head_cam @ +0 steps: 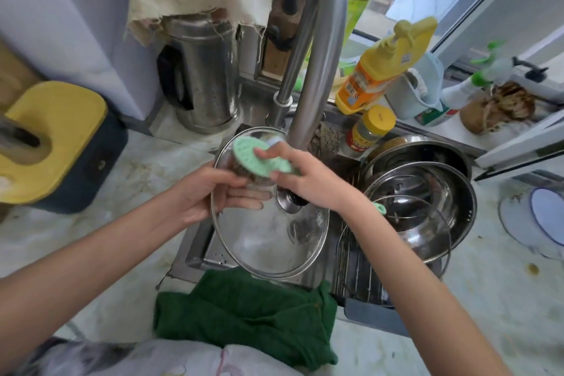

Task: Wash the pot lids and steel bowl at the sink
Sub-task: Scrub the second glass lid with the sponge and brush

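One wide-angle view from the person's head looks forward and steeply down onto the stainless steel sink [190, 253] set in the pale marbled worktop [106, 253]. It sits close. The left hand [210, 195] and right hand [308, 180] meet at frame centre, the worktop's near edge lies along the bottom, and the white window sill [442, 128] crosses the upper right.
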{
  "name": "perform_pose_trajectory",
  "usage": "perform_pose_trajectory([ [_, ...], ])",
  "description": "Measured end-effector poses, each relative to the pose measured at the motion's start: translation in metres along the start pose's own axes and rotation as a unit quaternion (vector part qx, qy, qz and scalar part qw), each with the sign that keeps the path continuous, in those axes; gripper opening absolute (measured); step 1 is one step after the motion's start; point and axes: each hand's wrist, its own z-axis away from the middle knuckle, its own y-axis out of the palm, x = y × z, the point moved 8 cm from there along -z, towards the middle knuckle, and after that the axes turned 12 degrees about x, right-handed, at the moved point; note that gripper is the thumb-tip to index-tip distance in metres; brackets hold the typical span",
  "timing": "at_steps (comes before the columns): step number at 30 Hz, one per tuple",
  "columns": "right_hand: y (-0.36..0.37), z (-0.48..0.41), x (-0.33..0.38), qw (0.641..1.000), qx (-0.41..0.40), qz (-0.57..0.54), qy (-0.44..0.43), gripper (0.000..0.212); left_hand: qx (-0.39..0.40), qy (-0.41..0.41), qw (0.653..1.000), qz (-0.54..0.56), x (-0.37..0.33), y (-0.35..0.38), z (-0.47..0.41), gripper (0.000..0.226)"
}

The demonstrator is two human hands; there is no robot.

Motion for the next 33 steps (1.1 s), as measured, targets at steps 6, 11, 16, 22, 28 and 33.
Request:
perform_pose_trajectory([
  [6,-0.03,0.003,-0.022,0.993,-0.096,-0.025,0.065,0.035,-0.003,0.011,1.0,-0.004,-0.005,-0.005,0.005,0.041],
  [11,-0.018,0.004,0.0,0.997,-0.068,0.021,0.034,0.037,0.005,0.018,1.0,-0.025,-0.007,0.0,0.004,0.05],
  [16,-0.02,0.019,0.009,0.981,-0.141,0.116,0.067,0.037,-0.008,0.014,0.999,-0.029,-0.005,0.002,0.0,0.047],
  [22,-0.034,0.039,-0.007,0.942,-0.228,0.196,0.148,0.031,-0.009,0.011,0.999,-0.047,-0.003,0.007,-0.002,0.048],
  [28,-0.029,0.051,0.005,0.94,-0.28,0.171,0.091,0.027,0.006,0.019,0.998,-0.067,-0.008,0.012,-0.002,0.051],
  [33,-0.016,0.053,0.012,0.946,-0.281,0.153,0.052,0.03,0.004,0.026,0.997,-0.079,-0.009,0.015,-0.001,0.046],
])
